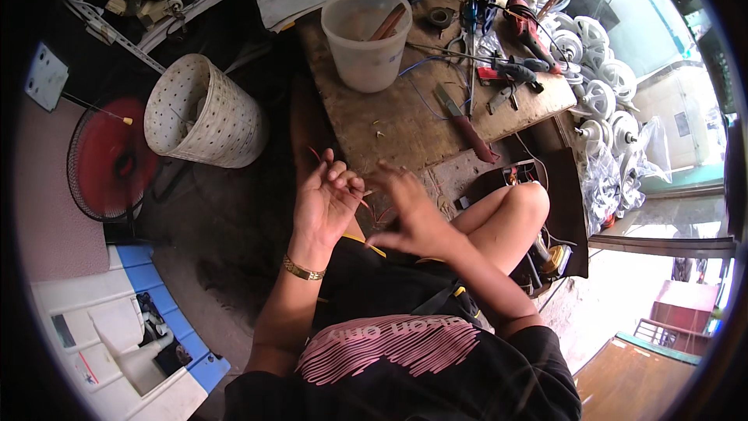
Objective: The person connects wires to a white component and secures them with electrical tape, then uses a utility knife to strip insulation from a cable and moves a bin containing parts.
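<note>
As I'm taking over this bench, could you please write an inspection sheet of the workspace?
Surface: worn, stained wooden tabletop.
Things in hand: thin red strand.
Clutter: translucent bucket, dark roll, red-handled blade, red power tool.
Grip: left hand curled around the strand; right hand open, apparently empty.
Cables: blue wire loops across the tabletop.
Surroundings: red fan and perforated white bin at left; white wheel-like parts at right.

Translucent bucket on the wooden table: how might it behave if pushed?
The bucket seems thin plastic, so probably light for its size. It stands near the left edge of the table, so a leftward shove could tip it off. The brown pieces inside lean and might slide.
</note>
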`<state>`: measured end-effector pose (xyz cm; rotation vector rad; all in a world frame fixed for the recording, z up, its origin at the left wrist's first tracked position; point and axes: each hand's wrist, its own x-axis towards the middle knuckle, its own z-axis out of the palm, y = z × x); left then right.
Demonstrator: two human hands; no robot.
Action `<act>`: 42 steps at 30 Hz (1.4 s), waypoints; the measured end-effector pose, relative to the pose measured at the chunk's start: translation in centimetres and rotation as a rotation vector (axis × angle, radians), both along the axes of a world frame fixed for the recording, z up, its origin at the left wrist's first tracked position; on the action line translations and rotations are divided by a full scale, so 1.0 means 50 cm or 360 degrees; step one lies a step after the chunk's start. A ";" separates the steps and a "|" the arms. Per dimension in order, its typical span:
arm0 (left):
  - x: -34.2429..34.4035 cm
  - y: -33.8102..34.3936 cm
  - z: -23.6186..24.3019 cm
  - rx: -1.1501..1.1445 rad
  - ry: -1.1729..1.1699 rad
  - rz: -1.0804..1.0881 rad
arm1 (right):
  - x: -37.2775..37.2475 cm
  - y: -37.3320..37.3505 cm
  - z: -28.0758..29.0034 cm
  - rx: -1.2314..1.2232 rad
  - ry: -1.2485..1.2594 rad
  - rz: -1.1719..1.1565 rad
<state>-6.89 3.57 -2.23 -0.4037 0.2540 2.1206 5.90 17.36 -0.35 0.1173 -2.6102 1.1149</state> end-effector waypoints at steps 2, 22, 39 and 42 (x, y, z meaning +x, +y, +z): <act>-0.003 0.005 -0.001 0.0005 -0.0035 0.0043 | 0.013 -0.025 -0.039 0.0024 0.0080 -0.0077; -0.089 -0.068 0.009 -0.0675 0.1301 -0.0149 | 0.062 0.051 -0.030 -0.2184 -0.0580 -0.0158; 0.194 -0.030 -0.049 -0.1099 0.2014 -0.0249 | 0.031 0.007 0.034 -0.2609 -0.0270 -0.0374; 0.135 0.023 0.021 -0.1472 0.2892 0.0258 | 0.032 0.004 0.055 -0.2624 -0.0325 -0.0421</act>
